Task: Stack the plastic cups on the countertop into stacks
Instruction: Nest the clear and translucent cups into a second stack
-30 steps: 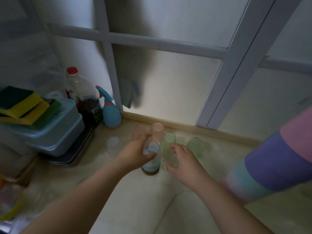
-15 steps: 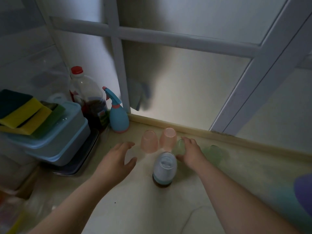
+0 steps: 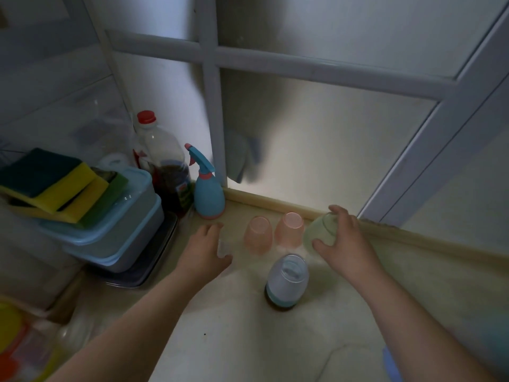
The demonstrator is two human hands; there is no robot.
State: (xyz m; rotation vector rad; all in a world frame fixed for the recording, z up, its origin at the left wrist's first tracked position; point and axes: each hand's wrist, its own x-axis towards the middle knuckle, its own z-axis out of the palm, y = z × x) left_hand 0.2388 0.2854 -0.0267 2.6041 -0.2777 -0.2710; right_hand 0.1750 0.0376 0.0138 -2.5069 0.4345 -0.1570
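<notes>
One stack [image 3: 286,281] stands upside down at mid-bench, so the task looks begun but far from done. The right hand [image 3: 344,244] pinches a green cup [image 3: 321,230] tilted beside two loose pink cups [image 3: 272,234]. The left hand [image 3: 203,249], fingers spread, reaches a clear cup [image 3: 224,248].

A blue spray bottle [image 3: 208,198] with a pink collar stands upright just beyond the left hand [image 3: 203,250], by the window frame [image 3: 213,106]. Left of it stands a clear bottle [image 3: 162,161] with a red cap, dark liquid in its lower part. Further left of that hand, two stacked blue tubs [image 3: 121,230] sit on a dark tray [image 3: 148,271], with yellow-and-green sponges [image 3: 55,183] piled on the top lid. Frosted panes fill the frame beyond both hands.
</notes>
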